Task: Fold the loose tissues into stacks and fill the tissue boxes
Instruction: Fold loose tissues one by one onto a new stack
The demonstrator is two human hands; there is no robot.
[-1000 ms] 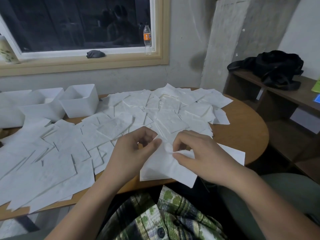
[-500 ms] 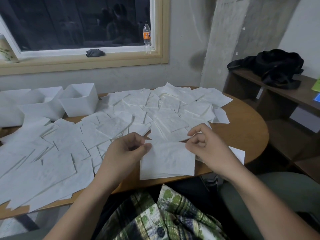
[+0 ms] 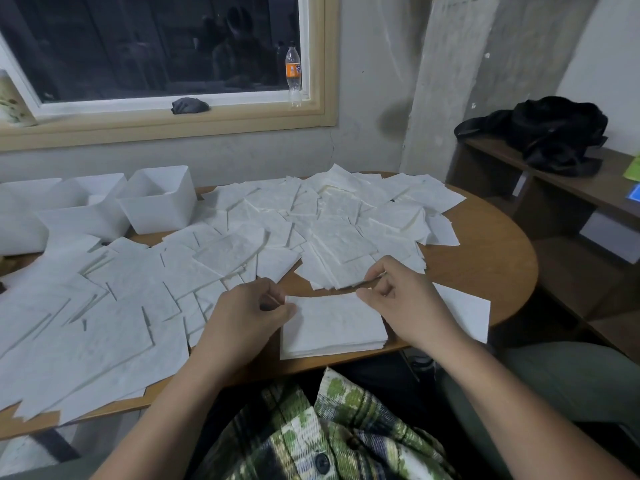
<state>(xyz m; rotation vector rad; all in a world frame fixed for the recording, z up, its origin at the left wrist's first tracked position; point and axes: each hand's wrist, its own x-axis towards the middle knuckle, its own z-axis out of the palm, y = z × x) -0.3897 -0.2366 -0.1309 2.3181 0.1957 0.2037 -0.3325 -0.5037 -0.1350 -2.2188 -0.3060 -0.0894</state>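
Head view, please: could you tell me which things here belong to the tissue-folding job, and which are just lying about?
Job: folded stack, loose tissues, white boxes, left hand, right hand.
Lying about: bottle, dark cloth, black bag.

Dark window (image 3: 138, 46), light wood frame; bottle (image 3: 293, 76) and dark cloth (image 3: 189, 105) on sill. Bare concrete wall (image 3: 374, 81). Round wooden table (image 3: 485, 251). Wooden shelf unit (image 3: 561, 188) at right, black bag (image 3: 550, 133) on top. Lighting dim.
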